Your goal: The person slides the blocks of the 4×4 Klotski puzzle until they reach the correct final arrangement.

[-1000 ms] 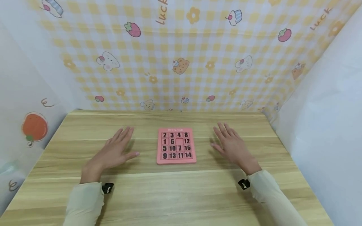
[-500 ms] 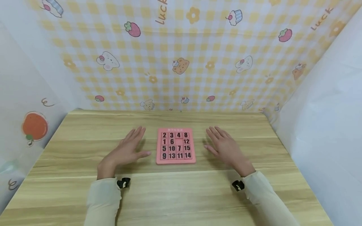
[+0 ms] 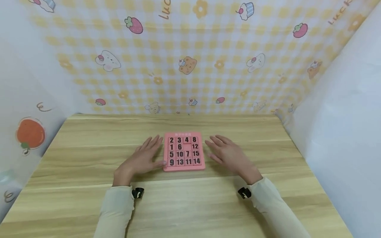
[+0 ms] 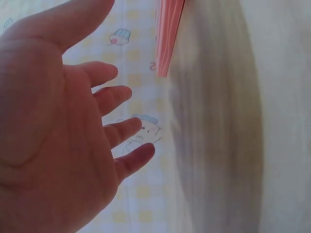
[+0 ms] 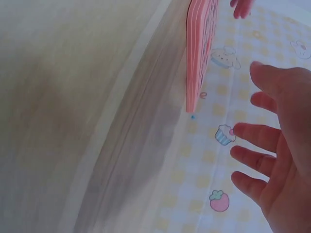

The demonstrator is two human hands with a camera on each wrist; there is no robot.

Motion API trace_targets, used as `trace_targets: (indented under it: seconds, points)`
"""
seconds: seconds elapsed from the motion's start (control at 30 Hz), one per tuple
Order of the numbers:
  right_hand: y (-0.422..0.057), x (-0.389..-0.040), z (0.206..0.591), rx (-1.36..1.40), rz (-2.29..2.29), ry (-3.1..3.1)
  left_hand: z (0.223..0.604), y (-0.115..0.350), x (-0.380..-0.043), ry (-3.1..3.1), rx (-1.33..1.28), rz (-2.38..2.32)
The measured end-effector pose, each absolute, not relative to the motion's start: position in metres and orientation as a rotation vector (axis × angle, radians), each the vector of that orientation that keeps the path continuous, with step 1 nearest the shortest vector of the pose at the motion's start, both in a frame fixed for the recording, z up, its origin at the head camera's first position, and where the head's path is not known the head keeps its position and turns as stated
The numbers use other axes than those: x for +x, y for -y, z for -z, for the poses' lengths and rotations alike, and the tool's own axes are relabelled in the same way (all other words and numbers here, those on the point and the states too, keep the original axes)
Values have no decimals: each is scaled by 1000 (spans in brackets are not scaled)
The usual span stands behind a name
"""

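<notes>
The left hand [image 3: 140, 161] is moving in from well apart to just beside the pink number puzzle [image 3: 187, 147], its thumb [image 3: 159, 164] now overlapping the lower left corner in the head view, contact unclear. The right hand [image 3: 233, 158] is drawing near the right edge. The checked backdrop [image 3: 205, 79] is shifting slightly upward.

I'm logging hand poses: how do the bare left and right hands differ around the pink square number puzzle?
The left hand spreads its thumb wide; the right hand has its thumb nearer its fingers. In the head view, the left thumb overlaps the puzzle; the right hand shows a gap. Both hold nothing.
</notes>
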State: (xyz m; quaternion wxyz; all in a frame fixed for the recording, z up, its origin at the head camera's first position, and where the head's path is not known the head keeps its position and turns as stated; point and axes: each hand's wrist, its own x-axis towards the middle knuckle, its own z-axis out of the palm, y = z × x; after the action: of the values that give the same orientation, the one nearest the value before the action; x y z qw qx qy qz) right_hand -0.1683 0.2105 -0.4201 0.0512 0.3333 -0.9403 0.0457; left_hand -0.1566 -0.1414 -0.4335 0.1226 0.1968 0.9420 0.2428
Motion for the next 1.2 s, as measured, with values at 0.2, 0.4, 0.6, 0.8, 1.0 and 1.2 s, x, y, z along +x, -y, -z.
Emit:
trace_targets:
  seconds: [0.2, 0.4, 0.6, 0.8, 1.0, 1.2]
  points:
    - [-197, -171, 424, 1154, -136, 2843, 434, 139, -157, -2741, 562, -722]
    - [-186, -171, 430, 1170, -203, 2831, 436, 136, -159, -2729, 534, -715]
    - [-173, -171, 431, 1215, -193, 2881, 438, 133, -161, -2712, 534, -676]
    - [-165, -170, 429, 1283, -145, 2926, 438, 132, -161, -2691, 531, -657]
    - [-161, -169, 427, 1301, -122, 2971, 437, 130, -161, -2678, 538, -628]
    - [-154, -170, 429, 1327, -70, 2969, 437, 131, -161, -2678, 544, -601]
